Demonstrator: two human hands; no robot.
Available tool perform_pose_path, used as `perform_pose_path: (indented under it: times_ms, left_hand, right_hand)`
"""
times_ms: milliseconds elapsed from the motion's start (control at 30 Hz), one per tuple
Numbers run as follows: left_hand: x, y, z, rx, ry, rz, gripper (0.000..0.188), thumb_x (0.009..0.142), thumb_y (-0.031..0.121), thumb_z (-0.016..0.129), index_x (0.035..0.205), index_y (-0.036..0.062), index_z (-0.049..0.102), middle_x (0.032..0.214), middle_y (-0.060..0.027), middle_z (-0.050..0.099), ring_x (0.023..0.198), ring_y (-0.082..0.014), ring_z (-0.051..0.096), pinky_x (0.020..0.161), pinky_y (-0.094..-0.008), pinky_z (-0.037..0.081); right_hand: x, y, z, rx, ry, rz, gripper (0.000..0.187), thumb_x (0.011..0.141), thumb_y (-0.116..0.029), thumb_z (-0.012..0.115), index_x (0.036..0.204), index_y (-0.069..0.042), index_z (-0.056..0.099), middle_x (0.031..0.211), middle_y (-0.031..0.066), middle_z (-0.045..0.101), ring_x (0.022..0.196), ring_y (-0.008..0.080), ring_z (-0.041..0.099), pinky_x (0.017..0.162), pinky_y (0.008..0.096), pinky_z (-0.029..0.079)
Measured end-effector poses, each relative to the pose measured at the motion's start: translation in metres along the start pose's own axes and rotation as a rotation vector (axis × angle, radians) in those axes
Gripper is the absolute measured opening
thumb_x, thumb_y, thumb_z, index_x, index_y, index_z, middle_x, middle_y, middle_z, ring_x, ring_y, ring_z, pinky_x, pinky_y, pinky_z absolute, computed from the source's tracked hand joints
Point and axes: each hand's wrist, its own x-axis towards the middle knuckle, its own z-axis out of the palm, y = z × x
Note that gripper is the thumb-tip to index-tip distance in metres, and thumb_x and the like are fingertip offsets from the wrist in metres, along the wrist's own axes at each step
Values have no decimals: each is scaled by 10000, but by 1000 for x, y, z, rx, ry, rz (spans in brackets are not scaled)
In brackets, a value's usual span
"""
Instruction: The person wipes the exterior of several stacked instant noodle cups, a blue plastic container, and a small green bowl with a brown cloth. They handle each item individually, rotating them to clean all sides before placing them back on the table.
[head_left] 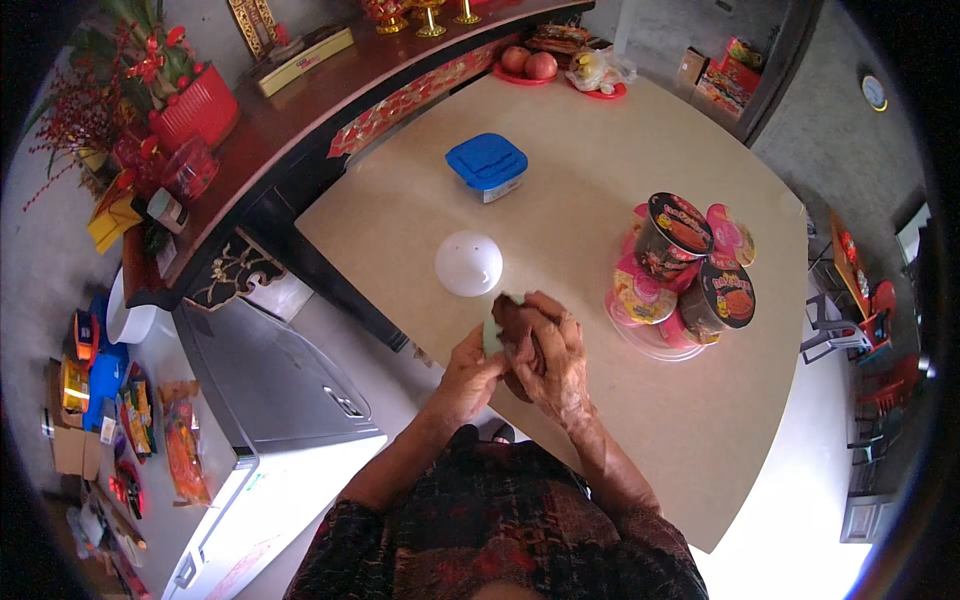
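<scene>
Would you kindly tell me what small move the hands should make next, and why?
Probably turn the pale green item a little with the left hand, since the right hand appears to hold a brown cloth against it.

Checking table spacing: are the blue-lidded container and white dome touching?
Apart: the head view shows tabletop between the blue-lidded container and white dome.
</scene>
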Motion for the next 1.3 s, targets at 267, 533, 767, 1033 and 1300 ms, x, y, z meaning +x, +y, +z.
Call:
perform_pose_path:
  times_ms: [267,533,767,1033,1300]
  left_hand:
    - [-18,7,-1,385,-210,-163,334,921,90,579,1240,37,494,1091,4,561,1035,-81,501,917,-279,410]
    - [-7,11,-13,-8,-41,-149,421,933,174,543,1306,27,414,1221,-42,522,1083,-151,531,934,-346,442]
    - [3,10,-35,-488,-89,-199,293,981,280,455,1199,86,485,1111,-19,556,1034,-119,558,881,-272,490]
    - [2,13,-18,-228,-256,-170,335,993,234,448,1287,76,478,1137,25,559,1019,-62,543,873,-241,462]
    - [-3,15,6,16,-233,-202,415,995,205,443,1375,42,402,1332,-26,481,1230,-100,416,1046,-289,313]
  right_hand:
    - [8,-2,-15,102,-81,123,282,752,-88,657,1015,-4,599,1020,150,604,859,302,609,755,366,495]
    - [14,-5,18,30,24,148,276,744,-82,652,997,8,594,1087,161,584,991,344,594,792,406,495]
    - [-18,-32,48,-346,125,-221,328,730,-84,669,1045,-47,588,1191,141,556,1192,365,487,945,510,388]
    - [21,-35,12,-117,228,111,204,792,-87,623,990,-50,596,1025,141,609,871,326,595,760,398,471]
    - [33,6,-20,581,243,529,279,863,-58,562,1134,8,564,999,111,625,895,183,598,821,312,476]
